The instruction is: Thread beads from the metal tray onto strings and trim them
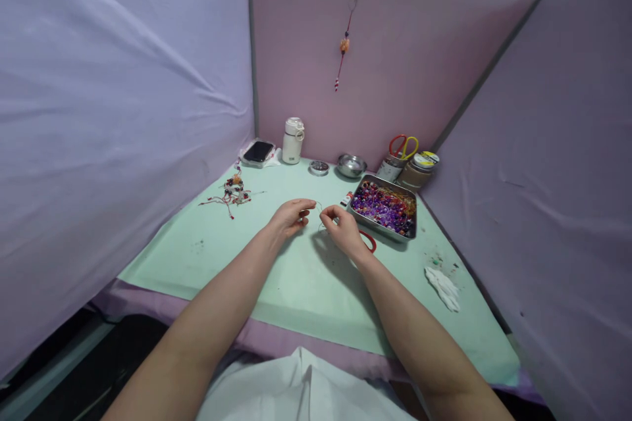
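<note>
Well left of your fingers, and a little farther from you, a beaded bundle (236, 192) lies on the desk (296, 286), its red cord ends splayed. Your left hand (290, 216) points rightward, index finger stretched out and the others bent near the thumb; you can't tell from here whether those tips pinch anything. The thread (320, 204) sits just past them, in the narrow gap between your two hands: a short, fine curve bridges the fingertips, and another bit curls below the right ones, on your side. It is bent, so it has no single straight long axis, though the bridging part runs roughly from hand to hand. Your right hand (342, 227) seems the closer holder, thumb and index pressed together on the thread, facing the left tips. Just right of those fingers, a red loop (371, 241) peeks from behind the hand; beyond it stands the bead tray (379, 229), and farther right, nearer you, a white cloth (443, 288).
</note>
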{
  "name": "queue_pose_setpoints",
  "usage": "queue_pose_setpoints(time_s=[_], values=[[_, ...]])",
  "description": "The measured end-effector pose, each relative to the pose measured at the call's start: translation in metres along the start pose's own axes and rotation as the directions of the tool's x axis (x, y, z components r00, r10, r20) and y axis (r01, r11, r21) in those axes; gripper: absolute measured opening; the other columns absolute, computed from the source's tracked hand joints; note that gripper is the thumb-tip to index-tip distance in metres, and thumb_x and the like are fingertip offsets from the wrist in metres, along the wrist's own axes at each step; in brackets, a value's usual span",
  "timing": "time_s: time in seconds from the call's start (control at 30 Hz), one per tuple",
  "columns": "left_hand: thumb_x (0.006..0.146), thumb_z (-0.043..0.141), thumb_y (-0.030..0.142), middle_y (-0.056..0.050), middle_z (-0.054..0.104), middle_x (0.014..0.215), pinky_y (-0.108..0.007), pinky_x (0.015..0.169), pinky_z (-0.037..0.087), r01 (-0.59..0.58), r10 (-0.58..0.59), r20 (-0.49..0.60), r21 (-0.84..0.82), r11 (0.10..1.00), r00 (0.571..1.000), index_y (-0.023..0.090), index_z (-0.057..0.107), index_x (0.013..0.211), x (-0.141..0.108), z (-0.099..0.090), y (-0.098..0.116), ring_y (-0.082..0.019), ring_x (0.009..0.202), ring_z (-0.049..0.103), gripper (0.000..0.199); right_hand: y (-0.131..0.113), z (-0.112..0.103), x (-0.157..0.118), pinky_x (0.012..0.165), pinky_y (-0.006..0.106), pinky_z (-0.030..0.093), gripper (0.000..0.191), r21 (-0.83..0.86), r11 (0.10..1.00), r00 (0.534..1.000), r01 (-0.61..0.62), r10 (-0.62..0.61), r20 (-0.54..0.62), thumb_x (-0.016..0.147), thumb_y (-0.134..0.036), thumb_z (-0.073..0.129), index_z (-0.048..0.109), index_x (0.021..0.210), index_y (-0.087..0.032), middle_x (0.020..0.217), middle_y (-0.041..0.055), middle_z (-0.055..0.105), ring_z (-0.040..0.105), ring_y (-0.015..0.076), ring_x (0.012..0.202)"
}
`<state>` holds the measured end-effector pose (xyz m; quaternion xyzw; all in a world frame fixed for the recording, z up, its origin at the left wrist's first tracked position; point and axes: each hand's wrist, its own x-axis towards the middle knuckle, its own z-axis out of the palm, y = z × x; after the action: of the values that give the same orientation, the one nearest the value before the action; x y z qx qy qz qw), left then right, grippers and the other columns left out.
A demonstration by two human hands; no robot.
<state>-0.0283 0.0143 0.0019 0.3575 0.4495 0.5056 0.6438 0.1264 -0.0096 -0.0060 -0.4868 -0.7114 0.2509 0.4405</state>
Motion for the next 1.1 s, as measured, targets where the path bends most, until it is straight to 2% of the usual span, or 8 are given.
queue_pose_setpoints(time_s=[0.17, 0.27, 0.63, 0.9, 1.0, 1.1], values=[[0.056, 0.074, 0.037, -0.002, 0.061, 0.078, -0.023, 0.058, 0.034, -0.128, 0.134, -0.01, 0.237, 0.963, 0.991, 0.018, 0.067, 0.071, -0.004, 0.004, -0.001, -0.012, 0.073, 0.048, 0.025, -0.001, -0.005, 0.001, 0.071, 0.029, 0.04, 0.012, -0.111, 0.991, 0.995, 0.075, -0.082, -0.057, 0.082, -0.026, 0.049, 0.058, 0.079, -0.02, 0.078, 0.0017, 0.064, 0.055, 0.0155, 0.07], [0.059, 0.071, 0.036, -0.002, 0.06, 0.076, -0.024, 0.06, 0.036, -0.118, 0.111, 0.04, 0.305, 0.945, 0.993, 0.018, 0.066, 0.071, -0.006, 0.005, -0.001, -0.012, 0.073, 0.049, 0.022, -0.003, -0.01, 0.003, 0.072, 0.03, 0.039, 0.013, -0.14, 0.985, 0.989, 0.104, -0.117, -0.088, 0.084, -0.027, 0.047, 0.058, 0.08, -0.02, 0.081, 0.0031, 0.064, 0.055, 0.0164, 0.073], [0.056, 0.07, 0.03, -0.003, 0.06, 0.08, -0.021, 0.05, 0.032, -0.018, -0.014, 0.131, 0.237, 0.971, 0.991, 0.017, 0.065, 0.067, -0.008, 0.004, 0.004, -0.01, 0.069, 0.047, 0.018, -0.003, -0.015, 0.006, 0.077, 0.033, 0.038, 0.01, -0.165, 0.977, 0.983, 0.138, -0.155, -0.101, 0.082, -0.023, 0.049, 0.058, 0.078, -0.021, 0.083, 0.0032, 0.062, 0.056, 0.0188, 0.083], [0.053, 0.073, 0.026, -0.002, 0.055, 0.073, -0.021, 0.048, 0.03, 0.036, -0.041, 0.066, 0.086, 0.996, 0.997, 0.015, 0.063, 0.063, -0.003, 0.001, 0.003, -0.008, 0.063, 0.044, 0.018, -0.009, -0.014, -0.001, 0.084, 0.036, 0.031, 0.008, -0.297, 0.926, 0.971, 0.231, -0.239, 0.01, 0.077, -0.017, 0.052, 0.058, 0.075, -0.021, 0.092, 0.0026, 0.062, 0.054, 0.02, 0.093], [0.054, 0.074, 0.029, -0.002, 0.056, 0.075, -0.021, 0.049, 0.03, 0.011, -0.017, 0.063, 0.087, 0.996, 0.998, 0.015, 0.063, 0.065, -0.003, 0.0, 0.003, -0.008, 0.063, 0.044, 0.021, -0.009, -0.013, -0.002, 0.083, 0.036, 0.03, 0.007, -0.344, 0.904, 0.966, 0.254, -0.255, 0.044, 0.078, -0.017, 0.053, 0.058, 0.077, -0.021, 0.093, 0.0029, 0.062, 0.054, 0.02, 0.094], [0.06, 0.071, 0.035, -0.003, 0.059, 0.078, -0.022, 0.054, 0.034, -0.102, 0.09, 0.067, 0.206, 0.973, 0.994, 0.016, 0.064, 0.073, -0.002, 0.001, 0.001, -0.01, 0.068, 0.048, 0.024, -0.009, -0.014, -0.001, 0.082, 0.035, 0.03, 0.008, -0.359, 0.897, 0.964, 0.256, -0.265, 0.027, 0.083, -0.019, 0.051, 0.058, 0.08, -0.022, 0.094, 0.0029, 0.062, 0.054, 0.0194, 0.094]])
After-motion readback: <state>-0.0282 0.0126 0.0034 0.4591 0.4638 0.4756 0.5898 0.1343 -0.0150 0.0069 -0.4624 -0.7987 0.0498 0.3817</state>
